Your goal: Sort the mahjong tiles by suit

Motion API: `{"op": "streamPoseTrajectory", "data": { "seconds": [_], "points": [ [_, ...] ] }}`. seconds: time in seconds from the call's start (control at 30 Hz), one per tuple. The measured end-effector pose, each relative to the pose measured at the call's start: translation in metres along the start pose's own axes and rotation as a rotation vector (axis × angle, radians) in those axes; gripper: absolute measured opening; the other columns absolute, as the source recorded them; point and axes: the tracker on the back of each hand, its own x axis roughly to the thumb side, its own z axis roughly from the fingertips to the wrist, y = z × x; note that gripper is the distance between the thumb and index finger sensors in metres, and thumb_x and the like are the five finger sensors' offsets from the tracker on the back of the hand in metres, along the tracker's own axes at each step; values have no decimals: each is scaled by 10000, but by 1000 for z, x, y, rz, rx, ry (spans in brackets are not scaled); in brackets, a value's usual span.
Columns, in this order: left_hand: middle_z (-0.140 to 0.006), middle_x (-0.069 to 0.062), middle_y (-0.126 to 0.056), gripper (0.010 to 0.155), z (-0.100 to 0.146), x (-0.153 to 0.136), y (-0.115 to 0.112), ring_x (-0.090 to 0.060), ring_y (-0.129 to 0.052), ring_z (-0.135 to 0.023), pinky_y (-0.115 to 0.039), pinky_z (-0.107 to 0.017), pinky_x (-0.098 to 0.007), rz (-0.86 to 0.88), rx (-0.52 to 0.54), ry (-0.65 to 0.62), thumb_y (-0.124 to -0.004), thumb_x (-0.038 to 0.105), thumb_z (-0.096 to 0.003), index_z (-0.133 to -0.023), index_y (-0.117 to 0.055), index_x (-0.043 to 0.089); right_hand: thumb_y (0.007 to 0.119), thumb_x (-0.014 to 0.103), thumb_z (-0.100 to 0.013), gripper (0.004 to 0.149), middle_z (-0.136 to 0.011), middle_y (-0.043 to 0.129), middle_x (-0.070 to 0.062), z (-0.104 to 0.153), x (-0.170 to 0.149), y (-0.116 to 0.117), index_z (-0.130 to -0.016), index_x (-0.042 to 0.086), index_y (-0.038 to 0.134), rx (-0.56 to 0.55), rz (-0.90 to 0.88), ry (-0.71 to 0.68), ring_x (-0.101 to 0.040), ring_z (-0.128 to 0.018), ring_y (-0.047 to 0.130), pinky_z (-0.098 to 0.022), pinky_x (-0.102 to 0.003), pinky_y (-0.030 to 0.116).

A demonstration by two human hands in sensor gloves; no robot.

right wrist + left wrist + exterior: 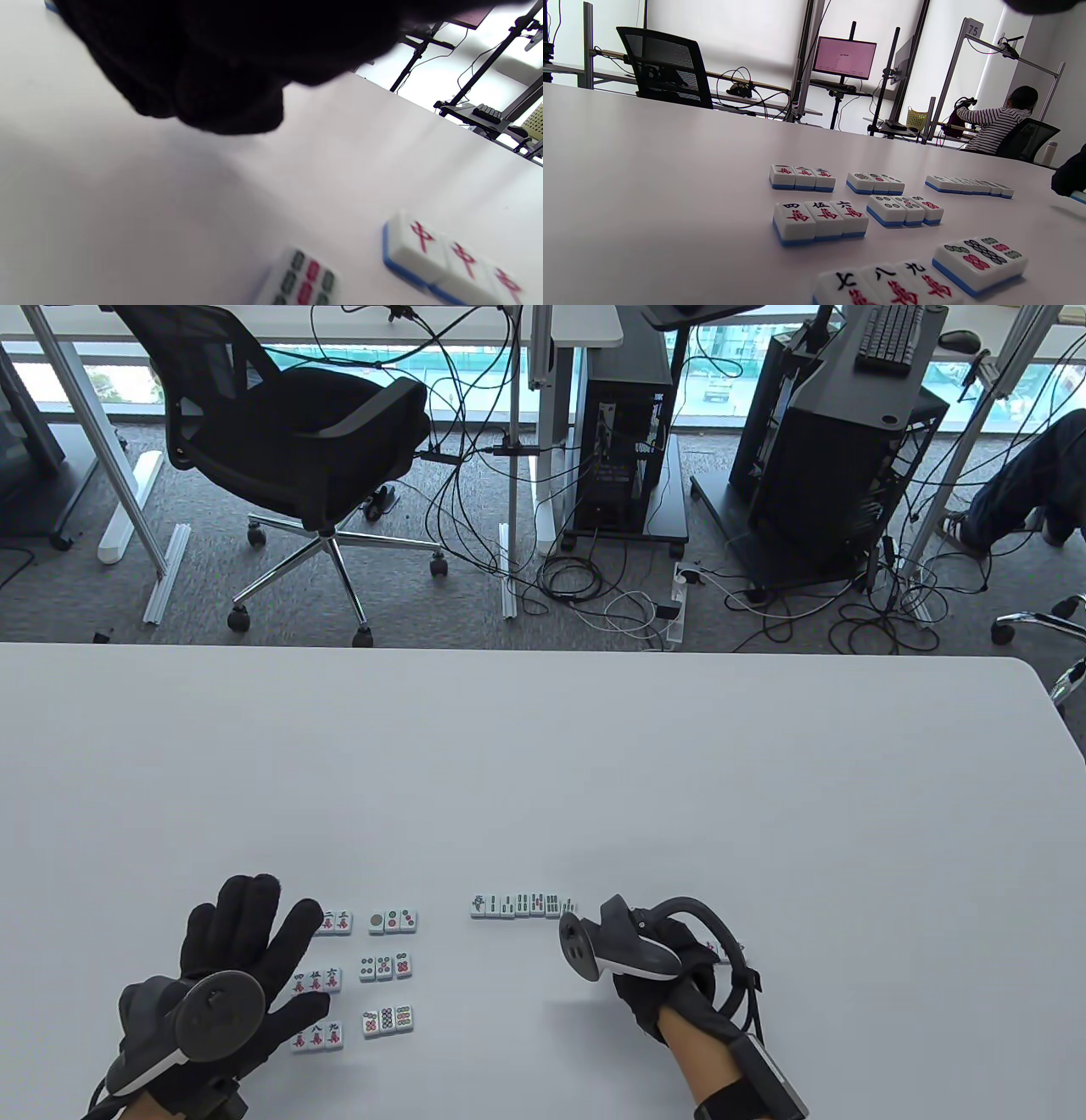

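White surface, tiles laid face up near its 6 o'clock edge.

Left hand: flat, fingers spread and straight, gripping nothing. It lies over the 9 o'clock end of the character tiles; whether the fingers touch them cannot be told.

Character tiles: three short rows stacked from 12 to 6 o'clock. Top row, middle row reading four-five-six, bottom row showing seven-eight-nine, cut off by the left wrist view's lower edge.

Circle tiles: three rows of three, just at 3 o'clock of the character rows, apart from them. Top circle row, middle circle row, bottom circle row.

Bamboo row: one long line of tiles touching side to side, well to 3 o'clock of the circle rows, running 9 to 3 o'clock.

Right hand: at the 3 o'clock end of the bamboo row, its tracker covering the fingers from above. The right wrist view shows only a dark blurred glove mass above the surface. Cannot tell whether its fingers are curled or gripping a tile.

Beyond the surface at 12 o'clock: black office chair, computer towers, cables on the floor.
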Motion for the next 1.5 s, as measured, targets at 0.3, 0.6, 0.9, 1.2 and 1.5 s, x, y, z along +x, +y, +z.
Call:
{"op": "streamPoseTrajectory", "data": {
  "seconds": [0.3,0.6,0.9,1.2,1.5],
  "points": [
    [-1098,126,86,856,0,-1,1,-207,70,-1099,-107,-799,-576,11,9,-1,-608,744,-363,-1081,-275,418,864,364,-371,569,-399,977,7,-44,23,-8,-844,59,785,-48,47,40,-113,-120,904,-98,-281,828],
    [-1099,126,83,855,1,-2,2,-206,69,-1100,-106,-800,-576,15,11,2,-607,744,-364,-1082,-280,417,860,359,-379,554,-414,976,4,-55,27,-5,-849,74,790,-26,31,45,-116,-131,908,-107,-283,831],
    [-1100,127,82,854,1,-2,1,-206,68,-1100,-106,-800,-576,11,4,4,-608,744,-363,-1082,-281,418,839,364,-390,605,-468,978,1,-45,21,-8,-925,114,710,-79,-9,20,-124,-177,928,-142,-287,847],
    [-1100,125,82,855,0,-1,1,-207,67,-1100,-106,-800,-576,6,3,-1,-607,744,-365,-1083,-280,416,836,376,-388,629,-471,978,-4,4,-15,-7,-939,107,695,-76,-31,47,-126,-178,928,-144,-288,846],
    [-1099,125,83,854,0,-1,0,-207,69,-1099,-106,-800,-576,-3,-5,5,-607,744,-363,-1082,-280,418,836,390,-386,628,-448,981,-2,48,-47,17,-929,101,711,24,-71,74,-120,-158,922,-127,-283,840]
  ]
}}
